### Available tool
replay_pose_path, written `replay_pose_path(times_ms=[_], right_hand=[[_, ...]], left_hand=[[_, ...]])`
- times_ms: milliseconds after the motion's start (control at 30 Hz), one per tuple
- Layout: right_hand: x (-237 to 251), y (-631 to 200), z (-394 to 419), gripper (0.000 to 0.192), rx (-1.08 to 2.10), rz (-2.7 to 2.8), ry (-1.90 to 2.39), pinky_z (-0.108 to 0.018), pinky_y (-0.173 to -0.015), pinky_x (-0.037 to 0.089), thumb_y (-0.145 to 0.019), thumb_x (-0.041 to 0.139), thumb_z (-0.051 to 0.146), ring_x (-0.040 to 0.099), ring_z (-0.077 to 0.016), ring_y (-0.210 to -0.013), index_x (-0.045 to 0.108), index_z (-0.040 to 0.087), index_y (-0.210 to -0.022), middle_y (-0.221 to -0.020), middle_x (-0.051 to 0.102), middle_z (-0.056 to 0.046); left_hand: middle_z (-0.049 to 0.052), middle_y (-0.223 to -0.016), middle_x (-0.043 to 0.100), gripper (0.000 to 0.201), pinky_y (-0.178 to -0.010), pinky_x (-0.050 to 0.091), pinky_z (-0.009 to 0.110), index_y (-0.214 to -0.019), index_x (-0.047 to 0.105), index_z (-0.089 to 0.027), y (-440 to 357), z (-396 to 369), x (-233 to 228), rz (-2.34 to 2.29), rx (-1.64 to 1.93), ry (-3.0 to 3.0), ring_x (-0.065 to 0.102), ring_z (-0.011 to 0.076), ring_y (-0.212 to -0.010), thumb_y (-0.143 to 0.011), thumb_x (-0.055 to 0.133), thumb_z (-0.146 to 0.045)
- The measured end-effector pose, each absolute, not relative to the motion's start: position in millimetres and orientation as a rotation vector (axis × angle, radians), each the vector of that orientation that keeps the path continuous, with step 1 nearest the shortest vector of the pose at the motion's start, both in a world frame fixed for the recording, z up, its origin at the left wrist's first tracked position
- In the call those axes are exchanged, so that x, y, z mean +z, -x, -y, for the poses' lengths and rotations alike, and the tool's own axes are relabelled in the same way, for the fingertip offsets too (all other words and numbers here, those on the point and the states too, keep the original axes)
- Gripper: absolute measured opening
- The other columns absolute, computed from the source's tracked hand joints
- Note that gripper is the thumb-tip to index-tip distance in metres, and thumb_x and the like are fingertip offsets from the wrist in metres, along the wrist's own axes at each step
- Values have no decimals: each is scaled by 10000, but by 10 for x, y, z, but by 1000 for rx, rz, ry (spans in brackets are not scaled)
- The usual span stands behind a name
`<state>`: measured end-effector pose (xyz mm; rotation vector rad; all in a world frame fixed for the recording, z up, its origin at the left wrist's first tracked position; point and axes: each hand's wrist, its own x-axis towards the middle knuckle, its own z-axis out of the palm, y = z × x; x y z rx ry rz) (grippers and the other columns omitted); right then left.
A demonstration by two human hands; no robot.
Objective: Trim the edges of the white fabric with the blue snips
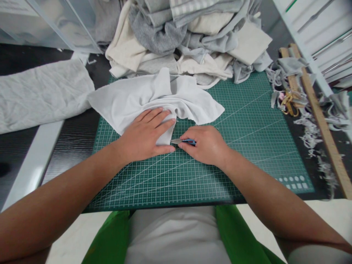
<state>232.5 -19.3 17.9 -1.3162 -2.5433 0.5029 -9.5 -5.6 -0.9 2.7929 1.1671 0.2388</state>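
A crumpled white piece of fabric lies on the green cutting mat. My left hand presses flat on the fabric's near corner, fingers together. My right hand grips a small blue-handled cutting tool, and its metal tip points left at the fabric edge beside my left fingers.
A tall pile of grey and cream fabrics stands at the mat's far edge. A light grey cloth lies at the left. Gold scissors, a wooden ruler and fabric scraps are at the right.
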Motion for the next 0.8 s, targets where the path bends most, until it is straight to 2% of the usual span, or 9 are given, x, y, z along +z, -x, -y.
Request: replay_pose_path(times_ms=[800], right_hand=[[181, -2336, 197, 175, 534, 2506, 1262, -319, -716, 470, -896, 677, 320, 715, -211, -792, 791, 187, -895, -849, 792, -49]], left_hand=[[151, -1677, 334, 841, -1287, 249, 552, -1553, 446, -165, 95, 62, -14, -1183, 190, -2834, 290, 371, -1560, -932, 545, -723]])
